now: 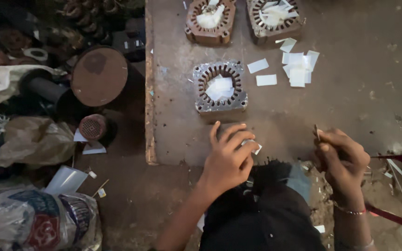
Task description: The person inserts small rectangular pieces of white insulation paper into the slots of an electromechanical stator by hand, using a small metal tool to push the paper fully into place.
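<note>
Left hand (pixel 229 160) is pressing down at the near edge of the worn brown slab (pixel 350 107), fingers pinching a small white paper slip (pixel 253 145). Right hand (pixel 343 160) is closing around a thin dark rod-like tool (pixel 317 133), tip pointing up. Slip is looking light, floppy, easy to crease; best taken by its edges. Square grey metal stator core (pixel 219 87) is sitting just beyond, slips inside. More loose white slips (pixel 297 67) are lying toward the far edge.

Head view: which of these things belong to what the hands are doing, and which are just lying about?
In hand:
left hand on a white paper slip
right hand pinching a thin tool
nearest slotted core
loose slips

Lying about:
round rusty disc
printed sack
brown bag
</note>
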